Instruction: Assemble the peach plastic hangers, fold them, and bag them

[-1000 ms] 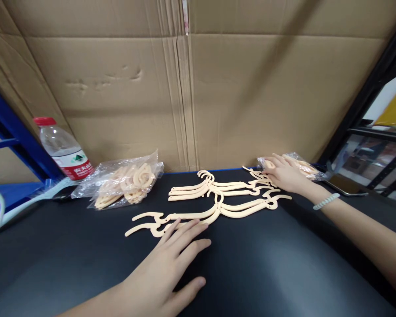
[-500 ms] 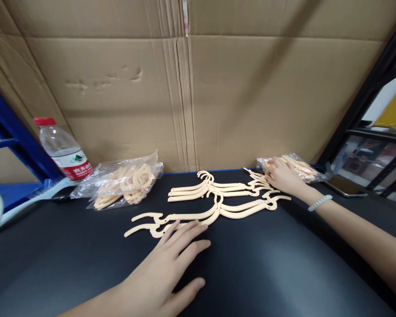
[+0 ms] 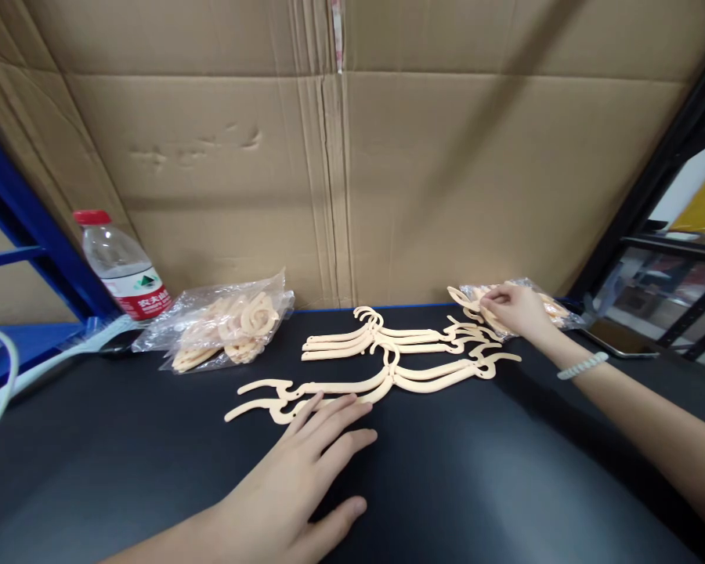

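Note:
Cream plastic folding hangers lie in two groups on the black tabletop. The front hangers (image 3: 428, 384) have slim end pieces spread out to both sides, and the back hangers (image 3: 341, 345) sit behind with their hooks together. My left hand (image 3: 299, 470) lies with fingers spread, its fingertips at the front hanger's left arm. At the far right, my right hand (image 3: 520, 307) is pinched on a cream hanger piece (image 3: 465, 301) above a clear bag of similar pieces (image 3: 555, 309). Its fingers partly hide the grip.
A second clear bag of cream pieces (image 3: 229, 329) lies at the left, by a red-capped water bottle (image 3: 132, 274). A phone (image 3: 620, 338) rests at the right. Cardboard (image 3: 446, 172) stands behind; a pale blue handle-like object (image 3: 52, 364) lies left.
My right hand has moved slightly right and up and closed to a pinch, with a hanger piece now showing at its fingers. My left hand has stayed in place. The view has shifted slightly.

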`<state>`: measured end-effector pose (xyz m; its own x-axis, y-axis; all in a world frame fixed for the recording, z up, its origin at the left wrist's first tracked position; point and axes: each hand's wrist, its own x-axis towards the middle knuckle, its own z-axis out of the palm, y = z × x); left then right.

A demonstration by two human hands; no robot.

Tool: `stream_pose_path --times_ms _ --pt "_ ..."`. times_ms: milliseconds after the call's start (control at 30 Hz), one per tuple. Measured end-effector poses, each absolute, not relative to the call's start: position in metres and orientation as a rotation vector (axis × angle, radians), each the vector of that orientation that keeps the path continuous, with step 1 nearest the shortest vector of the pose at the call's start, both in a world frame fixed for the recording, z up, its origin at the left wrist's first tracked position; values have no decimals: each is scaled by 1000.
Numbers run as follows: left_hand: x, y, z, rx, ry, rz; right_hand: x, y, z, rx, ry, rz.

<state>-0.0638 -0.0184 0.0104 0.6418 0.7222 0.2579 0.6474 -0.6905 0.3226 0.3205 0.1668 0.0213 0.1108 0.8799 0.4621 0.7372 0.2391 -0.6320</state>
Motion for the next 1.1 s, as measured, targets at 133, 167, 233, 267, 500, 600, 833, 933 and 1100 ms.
stream_pose_path --times_ms 133,167,233,267,500,600,833,933,1100 --pt "-64 -18 11 2666 1114 557 315 161 30 -1386 -1566 660" --pt "-64 -18 11 2664 1105 571 312 158 33 -1340 -1550 771" --pt "-63 -19 11 2639 1084 617 301 152 40 -1249 -1516 967" --pt "-63 -19 12 2609 1078 651 294 147 43 -1206 -1500 1053" --pt "-55 -14 12 1945 1015 886 210 74 41 -819 -1282 1793" --pt "-49 -12 13 1570 872 933 178 33 34 -693 -1168 2145" --pt "-43 -16 21 1318 798 967 162 8 25 -731 -1185 2221" --pt "-42 -16 26 1243 852 1024 162 15 24 -733 -1300 2201" --pt "-45 -12 34 1092 899 1070 182 46 29 -849 -1819 1426"
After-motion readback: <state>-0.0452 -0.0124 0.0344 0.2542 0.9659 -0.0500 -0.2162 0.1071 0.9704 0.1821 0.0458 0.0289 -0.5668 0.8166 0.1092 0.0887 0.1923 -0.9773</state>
